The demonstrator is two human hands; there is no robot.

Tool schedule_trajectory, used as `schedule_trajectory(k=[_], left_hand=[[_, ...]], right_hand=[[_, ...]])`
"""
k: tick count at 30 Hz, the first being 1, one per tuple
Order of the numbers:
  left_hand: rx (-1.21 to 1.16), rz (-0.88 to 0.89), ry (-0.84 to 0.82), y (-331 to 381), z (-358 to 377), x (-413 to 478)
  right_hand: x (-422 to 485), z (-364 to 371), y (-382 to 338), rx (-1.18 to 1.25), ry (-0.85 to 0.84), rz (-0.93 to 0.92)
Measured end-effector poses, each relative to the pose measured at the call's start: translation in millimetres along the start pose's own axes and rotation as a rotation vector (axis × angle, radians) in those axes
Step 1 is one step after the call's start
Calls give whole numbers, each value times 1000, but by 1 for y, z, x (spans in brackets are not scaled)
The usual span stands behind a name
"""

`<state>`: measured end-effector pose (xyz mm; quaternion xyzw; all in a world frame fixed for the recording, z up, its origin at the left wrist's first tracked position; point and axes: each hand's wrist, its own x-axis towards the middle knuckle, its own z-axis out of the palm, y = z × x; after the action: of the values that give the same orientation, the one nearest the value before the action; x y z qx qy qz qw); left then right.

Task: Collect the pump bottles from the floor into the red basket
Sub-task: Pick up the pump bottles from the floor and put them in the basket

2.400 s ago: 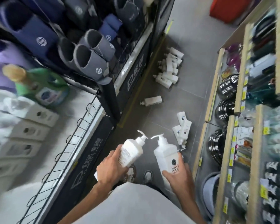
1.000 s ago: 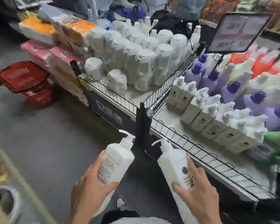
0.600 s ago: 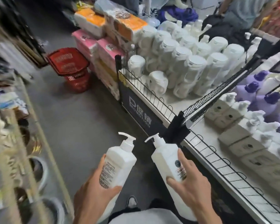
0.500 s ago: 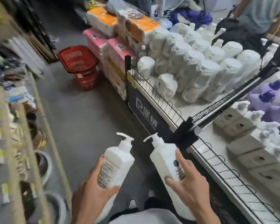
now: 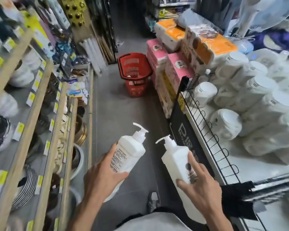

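Left hand (image 5: 103,177) and right hand (image 5: 202,189) each grip a pump bottle (image 5: 130,154); I've swung round, so the red basket (image 5: 137,89) now stands far ahead.

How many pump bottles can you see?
2. One pump bottle is in the left hand, the other bottle in the right hand. The blurry shelves may hide more.

Grey floor (image 5: 117,117) aisle; wooden shelves (image 5: 45,130) left, wire-railed display (image 5: 207,130) right.

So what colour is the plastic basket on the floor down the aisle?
Red. The slatted plastic basket shows best in the head view.
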<state>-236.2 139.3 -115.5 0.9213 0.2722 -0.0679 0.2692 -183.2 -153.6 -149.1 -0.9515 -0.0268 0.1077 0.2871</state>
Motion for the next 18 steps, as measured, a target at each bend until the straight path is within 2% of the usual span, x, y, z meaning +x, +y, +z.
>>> schedule_trajectory(k=[10,18], left_hand=[[20,-51,124,24,-35,99],[-45,-26,179,14,-65,181]], right_hand=[[152,-13,-60,-129,-100,-212],[231,-1,-125,-125,-60,-244]])
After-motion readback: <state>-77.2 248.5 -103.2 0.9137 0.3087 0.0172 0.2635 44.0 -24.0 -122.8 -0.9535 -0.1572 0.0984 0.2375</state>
